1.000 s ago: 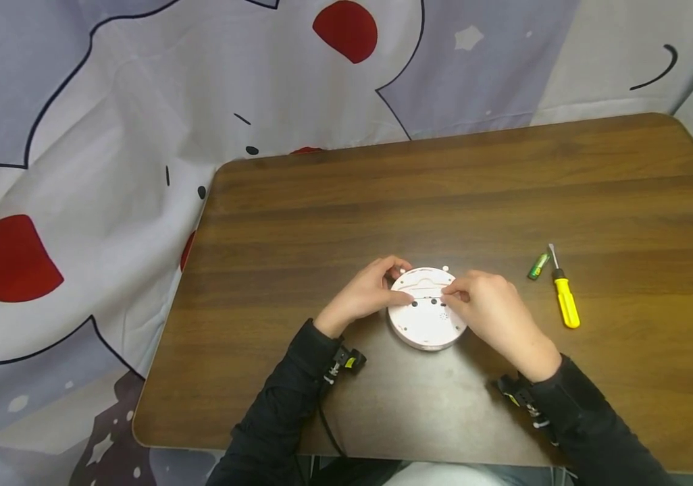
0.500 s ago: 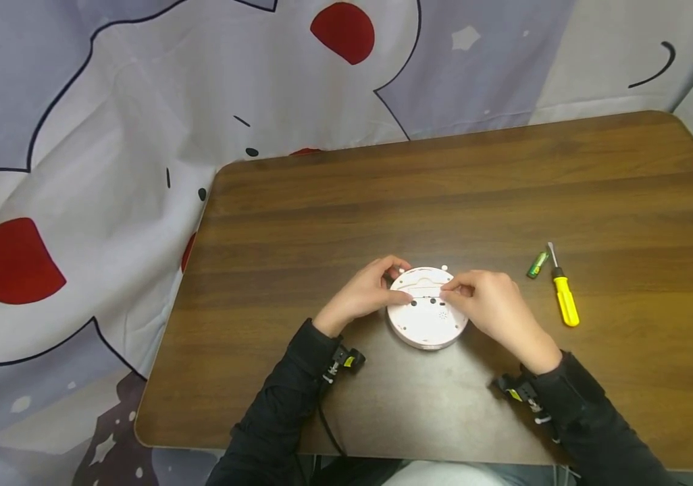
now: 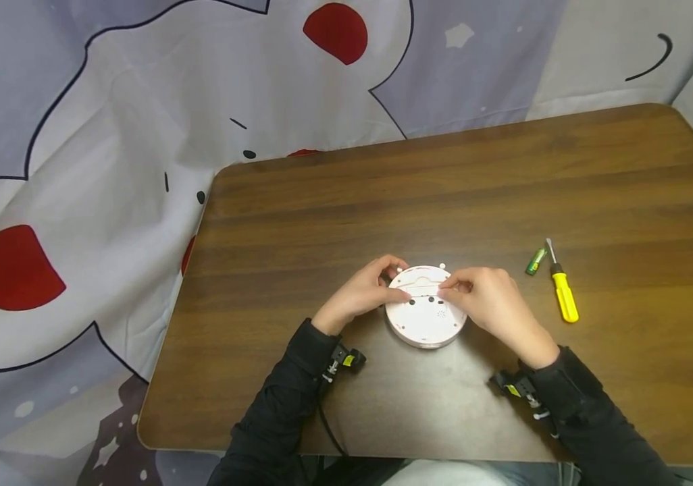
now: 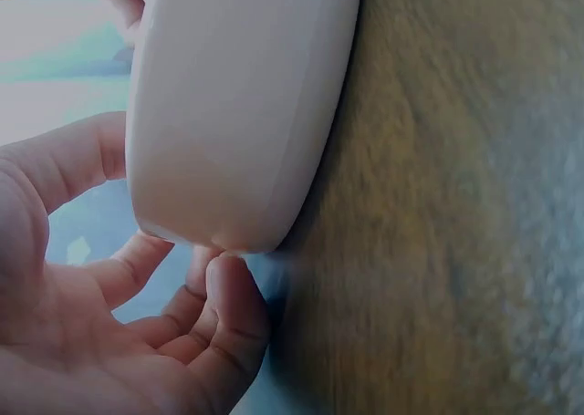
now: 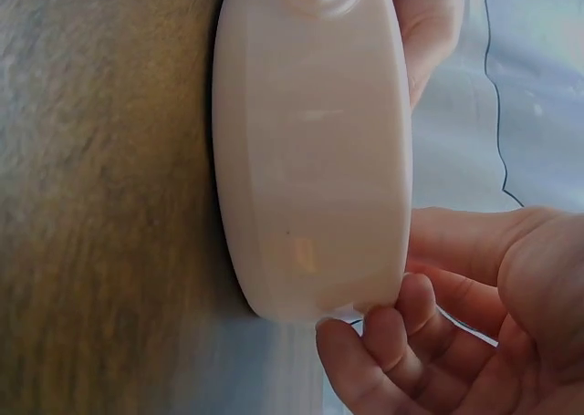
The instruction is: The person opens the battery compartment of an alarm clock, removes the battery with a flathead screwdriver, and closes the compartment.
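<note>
A white round device [image 3: 425, 329] lies on the table with its flat face up, showing dark holes and a curved cover panel [image 3: 423, 286]. My left hand [image 3: 366, 289] grips its left side, thumb on the face and fingers at the rim. From the right, my right hand [image 3: 495, 302] holds it, with thumb and index finger at the panel's right end; whether they pinch the panel is hidden. In the left wrist view the device's smooth side wall [image 4: 228, 114] stands beside my fingers. The right wrist view shows several curled fingertips [image 5: 383, 337] touching the rim.
A green battery [image 3: 536, 261] and a yellow-handled screwdriver [image 3: 565, 295] lie side by side on the brown wooden table [image 3: 322, 209], right of the hands. A printed curtain [image 3: 140, 101] hangs beyond the table's back and left edges.
The head view has shifted slightly. My right thumb and index finger have moved a little on the device's face; my left hand keeps its grip, and the device stays in place.
</note>
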